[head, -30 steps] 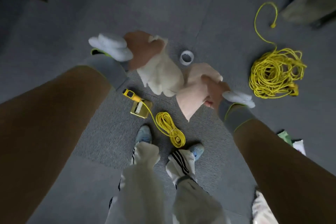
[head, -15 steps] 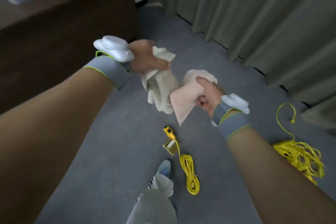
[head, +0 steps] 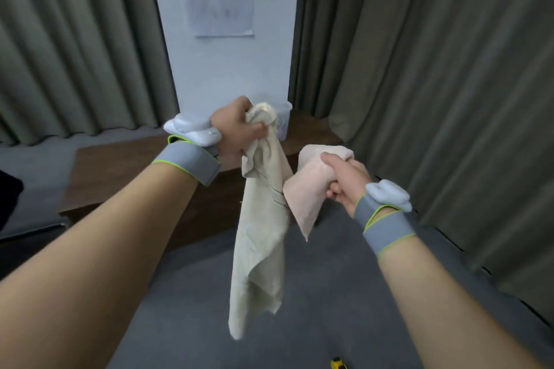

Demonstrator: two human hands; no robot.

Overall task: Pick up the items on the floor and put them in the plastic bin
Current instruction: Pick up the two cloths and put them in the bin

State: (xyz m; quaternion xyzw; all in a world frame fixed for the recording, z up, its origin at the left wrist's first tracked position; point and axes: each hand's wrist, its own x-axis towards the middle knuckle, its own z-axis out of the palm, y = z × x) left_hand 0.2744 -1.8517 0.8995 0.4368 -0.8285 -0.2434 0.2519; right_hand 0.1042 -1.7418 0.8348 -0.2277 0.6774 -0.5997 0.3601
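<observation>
While the left hand (head: 236, 129) clenches a cream cloth (head: 260, 237) and the right hand (head: 344, 183) grips a pink cloth (head: 311, 189), both hang clear of the grey carpet (head: 329, 293). At 12 o'clock the bin (head: 283, 120) sits on a dark wooden bench (head: 120, 177), partly hidden behind the left hand. Curtains (head: 449, 99) close off 3 o'clock; a yellow item (head: 338, 364) shows at 6 o'clock.

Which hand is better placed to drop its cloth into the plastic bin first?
Left, probably. The left hand holds the cream cloth right before the plastic bin; the right hand with the pink cloth is lower, nearer.
</observation>
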